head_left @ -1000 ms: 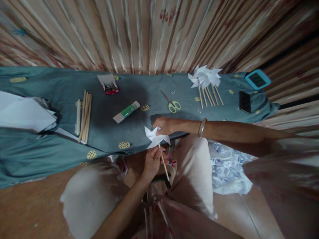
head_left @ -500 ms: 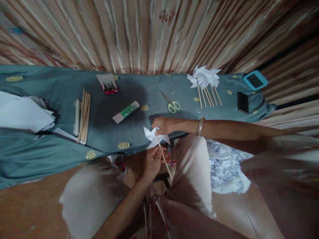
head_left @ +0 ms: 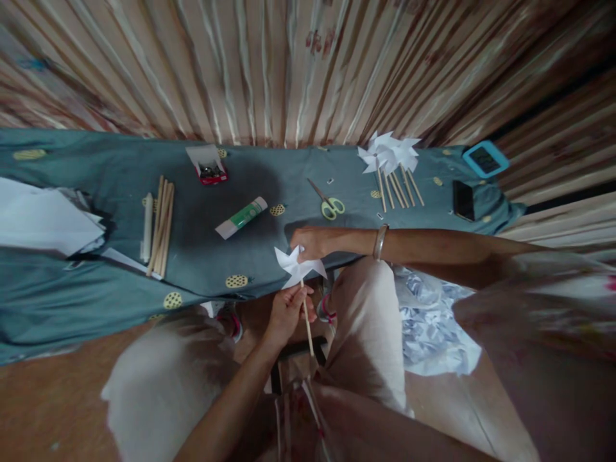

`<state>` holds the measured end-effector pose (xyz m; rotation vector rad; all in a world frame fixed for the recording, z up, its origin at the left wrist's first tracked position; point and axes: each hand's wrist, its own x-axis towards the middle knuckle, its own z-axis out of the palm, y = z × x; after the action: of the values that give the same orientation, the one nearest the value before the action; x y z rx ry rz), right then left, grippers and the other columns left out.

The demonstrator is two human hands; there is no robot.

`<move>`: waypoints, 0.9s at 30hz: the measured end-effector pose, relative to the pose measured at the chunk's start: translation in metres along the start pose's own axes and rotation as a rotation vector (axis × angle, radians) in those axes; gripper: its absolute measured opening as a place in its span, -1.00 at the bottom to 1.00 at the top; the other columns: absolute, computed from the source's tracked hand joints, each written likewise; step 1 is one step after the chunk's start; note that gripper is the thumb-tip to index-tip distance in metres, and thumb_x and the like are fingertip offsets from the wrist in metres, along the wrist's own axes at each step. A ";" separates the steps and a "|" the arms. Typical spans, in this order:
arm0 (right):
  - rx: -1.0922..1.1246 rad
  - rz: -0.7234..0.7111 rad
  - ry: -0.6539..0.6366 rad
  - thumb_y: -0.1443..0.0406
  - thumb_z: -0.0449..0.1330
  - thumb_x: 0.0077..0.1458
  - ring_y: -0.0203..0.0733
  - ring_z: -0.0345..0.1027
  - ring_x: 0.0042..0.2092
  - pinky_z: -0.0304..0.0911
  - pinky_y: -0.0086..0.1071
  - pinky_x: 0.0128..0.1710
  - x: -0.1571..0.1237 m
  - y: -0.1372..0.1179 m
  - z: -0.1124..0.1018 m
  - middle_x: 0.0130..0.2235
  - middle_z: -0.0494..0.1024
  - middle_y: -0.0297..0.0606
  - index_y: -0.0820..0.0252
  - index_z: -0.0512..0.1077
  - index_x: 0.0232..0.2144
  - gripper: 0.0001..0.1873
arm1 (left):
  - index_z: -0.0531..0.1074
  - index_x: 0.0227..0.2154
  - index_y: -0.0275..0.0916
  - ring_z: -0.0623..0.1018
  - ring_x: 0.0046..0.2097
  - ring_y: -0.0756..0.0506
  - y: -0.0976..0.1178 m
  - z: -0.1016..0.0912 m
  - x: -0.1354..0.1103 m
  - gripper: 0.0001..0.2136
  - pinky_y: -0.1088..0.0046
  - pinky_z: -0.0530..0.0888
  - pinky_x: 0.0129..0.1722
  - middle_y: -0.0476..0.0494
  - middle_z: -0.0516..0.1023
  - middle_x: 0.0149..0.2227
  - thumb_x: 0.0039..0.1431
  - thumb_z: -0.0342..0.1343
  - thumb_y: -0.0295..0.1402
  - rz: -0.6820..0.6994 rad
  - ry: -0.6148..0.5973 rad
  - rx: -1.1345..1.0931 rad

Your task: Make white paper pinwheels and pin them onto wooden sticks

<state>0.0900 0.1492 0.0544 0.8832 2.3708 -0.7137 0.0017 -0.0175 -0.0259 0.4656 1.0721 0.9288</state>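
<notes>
Centrally, left hand (head_left: 286,312) curled shut around stick (head_left: 307,324), thumb and fingers pinching it just below paper pinwheel (head_left: 296,268). Right hand (head_left: 312,242) fingers pressed together on pinwheel's far edge. Pinwheel held at near edge of table (head_left: 269,173), over lap. Scissors (head_left: 330,204) just beyond right hand; glue stick (head_left: 242,217) farther left; finished pinwheels (head_left: 389,154) far right.

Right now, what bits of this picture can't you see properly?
All in the head view:
- Top blade of the paper pinwheel: under the right hand, so that hand's grip is unclear.
- Where the stick, held in the left hand, joins it: behind the paper.
- Red box: contents too small.
- White paper sheets: cut off by the left edge.
</notes>
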 end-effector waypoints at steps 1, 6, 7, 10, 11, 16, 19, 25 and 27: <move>-0.001 -0.005 0.000 0.37 0.26 0.02 -0.21 0.44 -0.22 0.18 -0.47 -0.33 -0.001 0.001 0.000 -0.20 0.63 -0.10 0.42 0.58 -0.16 -0.69 | 0.44 -0.43 -0.31 0.43 -0.67 0.02 0.000 0.001 0.000 -0.51 0.51 0.35 -0.63 0.05 0.43 -0.64 -0.16 0.27 0.08 -0.001 0.003 -0.001; 0.022 -0.018 0.031 0.34 0.23 0.06 -0.26 0.39 -0.31 0.14 -0.46 -0.35 -0.007 0.005 0.003 -0.29 0.62 -0.20 0.32 0.60 -0.26 -0.79 | 0.43 -0.41 -0.32 0.43 -0.66 0.02 0.002 0.008 -0.004 -0.50 0.50 0.38 -0.63 0.07 0.40 -0.65 -0.20 0.28 0.06 0.000 0.031 -0.033; 0.029 -0.016 0.048 0.33 0.24 0.06 -0.26 0.38 -0.31 0.14 -0.46 -0.35 -0.008 0.006 0.005 -0.29 0.62 -0.21 0.31 0.60 -0.26 -0.79 | 0.44 -0.40 -0.32 0.44 -0.66 0.01 0.003 0.008 -0.004 -0.50 0.50 0.39 -0.62 0.07 0.40 -0.65 -0.20 0.28 0.06 -0.001 0.039 -0.040; 0.096 -0.007 0.106 0.31 0.27 0.03 -0.28 0.39 -0.32 0.15 -0.48 -0.36 -0.009 0.011 0.010 -0.29 0.61 -0.25 0.29 0.60 -0.23 -0.77 | 0.44 -0.39 -0.33 0.47 -0.64 0.00 0.005 0.009 -0.005 -0.50 0.47 0.44 -0.60 0.07 0.42 -0.63 -0.21 0.28 0.06 -0.009 0.052 -0.038; 0.137 -0.004 0.125 0.32 0.28 0.01 -0.28 0.39 -0.32 0.15 -0.49 -0.36 -0.010 0.013 0.012 -0.29 0.61 -0.27 0.29 0.59 -0.22 -0.75 | 0.44 -0.39 -0.32 0.48 -0.64 -0.01 0.005 0.010 -0.006 -0.50 0.45 0.45 -0.60 0.06 0.42 -0.63 -0.22 0.28 0.06 -0.011 0.054 -0.032; 0.286 -0.001 0.168 0.33 0.33 -0.04 -0.29 0.40 -0.30 0.18 -0.51 -0.34 -0.012 0.022 0.017 -0.28 0.60 -0.29 0.32 0.58 -0.20 -0.71 | 0.42 -0.41 -0.30 0.48 -0.65 -0.02 0.007 0.012 -0.004 -0.53 0.43 0.47 -0.59 0.08 0.41 -0.65 -0.20 0.25 0.05 -0.005 0.060 0.005; 0.303 0.003 0.171 0.30 0.35 -0.04 -0.29 0.39 -0.30 0.17 -0.51 -0.34 -0.015 0.025 0.018 -0.31 0.59 -0.30 0.32 0.57 -0.24 -0.73 | 0.38 -0.44 -0.28 0.47 -0.66 -0.02 0.008 0.012 -0.002 -0.55 0.44 0.46 -0.59 0.09 0.41 -0.65 -0.22 0.26 0.03 0.006 0.087 0.010; 0.290 0.001 0.109 0.28 0.29 0.05 -0.28 0.41 -0.32 0.16 -0.50 -0.37 -0.014 0.025 0.014 -0.37 0.58 -0.31 0.32 0.57 -0.25 -0.78 | 0.36 -0.47 -0.27 0.48 -0.66 -0.03 0.005 0.014 0.001 -0.55 0.46 0.43 -0.62 0.08 0.42 -0.65 -0.23 0.28 0.03 0.003 0.087 0.001; 0.235 -0.012 0.102 0.29 0.27 0.05 -0.26 0.41 -0.31 0.16 -0.49 -0.36 -0.011 0.025 0.012 -0.37 0.59 -0.30 0.31 0.57 -0.27 -0.80 | 0.37 -0.47 -0.27 0.48 -0.66 -0.04 0.005 0.015 0.002 -0.54 0.45 0.44 -0.61 0.07 0.42 -0.65 -0.24 0.28 0.04 0.006 0.086 0.002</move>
<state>0.1181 0.1528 0.0452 1.0254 2.4164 -0.9892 0.0132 -0.0118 -0.0165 0.4339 1.1504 0.9600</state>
